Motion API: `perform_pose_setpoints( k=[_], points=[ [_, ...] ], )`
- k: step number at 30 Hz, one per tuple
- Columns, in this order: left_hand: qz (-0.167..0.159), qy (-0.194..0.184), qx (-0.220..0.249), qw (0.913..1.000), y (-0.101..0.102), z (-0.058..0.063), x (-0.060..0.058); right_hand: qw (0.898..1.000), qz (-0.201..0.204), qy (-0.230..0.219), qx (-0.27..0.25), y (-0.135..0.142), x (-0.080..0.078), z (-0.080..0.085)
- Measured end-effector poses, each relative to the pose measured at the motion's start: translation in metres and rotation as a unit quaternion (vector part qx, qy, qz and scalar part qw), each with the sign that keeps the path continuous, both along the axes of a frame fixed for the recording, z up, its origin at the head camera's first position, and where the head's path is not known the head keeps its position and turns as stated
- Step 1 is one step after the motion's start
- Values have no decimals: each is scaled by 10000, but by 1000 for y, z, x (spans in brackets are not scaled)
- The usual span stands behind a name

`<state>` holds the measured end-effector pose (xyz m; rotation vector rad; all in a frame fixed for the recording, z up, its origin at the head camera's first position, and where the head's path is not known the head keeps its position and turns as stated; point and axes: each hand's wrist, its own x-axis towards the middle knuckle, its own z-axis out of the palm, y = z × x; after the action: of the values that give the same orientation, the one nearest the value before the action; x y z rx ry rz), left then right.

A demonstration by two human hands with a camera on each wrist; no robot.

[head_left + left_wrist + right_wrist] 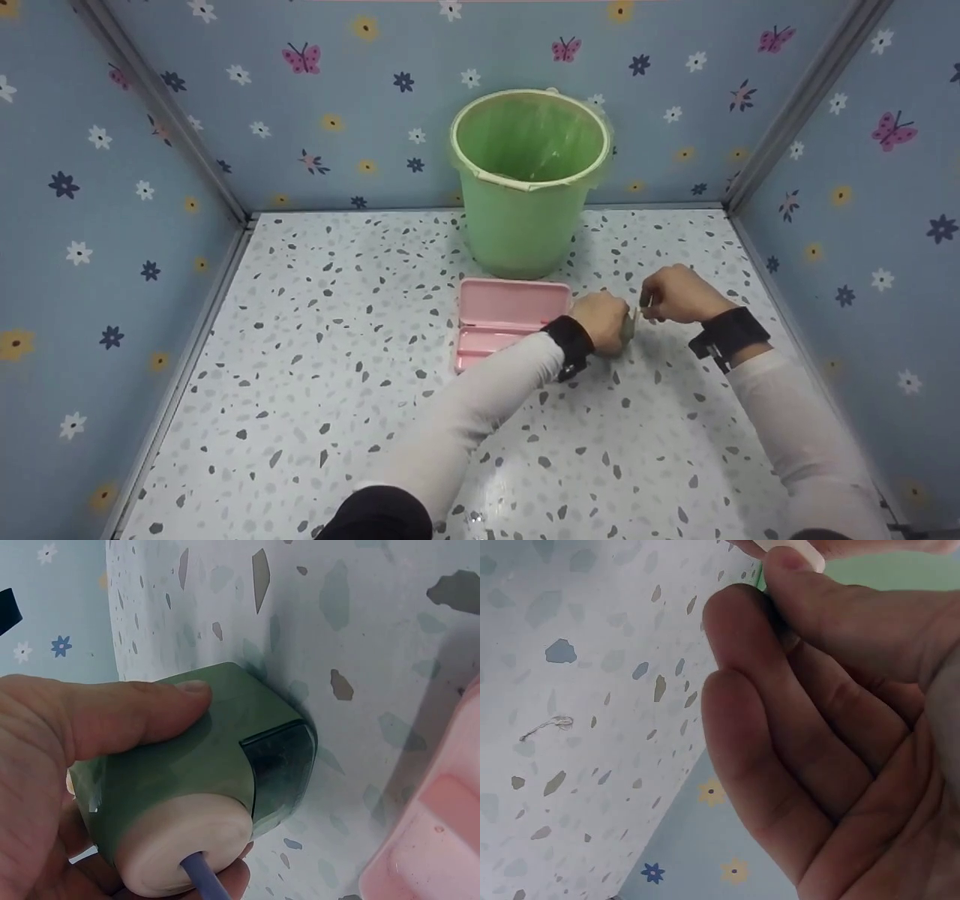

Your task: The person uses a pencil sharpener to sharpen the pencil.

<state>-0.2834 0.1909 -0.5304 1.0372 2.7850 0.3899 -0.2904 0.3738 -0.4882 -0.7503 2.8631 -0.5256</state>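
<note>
My left hand (pixel 602 322) grips a green pencil sharpener (pixel 187 757) with a cream round face and a dark see-through window. A purple pencil (pixel 204 877) sticks out of the hole in that face. On the sharpener's other side, my right hand (pixel 686 294) pinches the handle of its cream crank (pixel 806 551) between thumb and index finger; the fingers mostly hide the handle. Beside the left hand, partly behind that forearm, a pink pencil case (pixel 514 300) lies with its lid folded back.
A tall green bucket (pixel 525 225) stands behind the pencil case, against the back wall. Blue panels (pixel 315 105) with flowers and butterflies enclose the speckled white surface (pixel 322 337) at the back and both sides. A small tangled thread (pixel 547 726) lies on the surface.
</note>
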Motion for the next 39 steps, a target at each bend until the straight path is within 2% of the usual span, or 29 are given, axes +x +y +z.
perform_pose_setpoints(
  k=[8,18,23,28,33,39],
  points=[
    [-68,161,-13,9998,-1,-1,-1,9999,-107,-11,28,0,-4,-5],
    [-93,30,41,9999,-1,-3,-2,9992,-388,-20,-25,-2,-9,-13],
    [-148,-3,75,9999,-2,-3,-2,9992,-384,-133,50,-3,-12,-20],
    [-199,46,157,9997,-1,-5,0,9988,-432,-203,99,-3,-10,-33],
    [-221,203,36,9995,0,-7,0,9973,-534,-492,123,-2,-4,-48],
    [-92,321,-138,9993,2,-6,-2,9971,-565,-504,116,-2,-1,-56]
  ],
)
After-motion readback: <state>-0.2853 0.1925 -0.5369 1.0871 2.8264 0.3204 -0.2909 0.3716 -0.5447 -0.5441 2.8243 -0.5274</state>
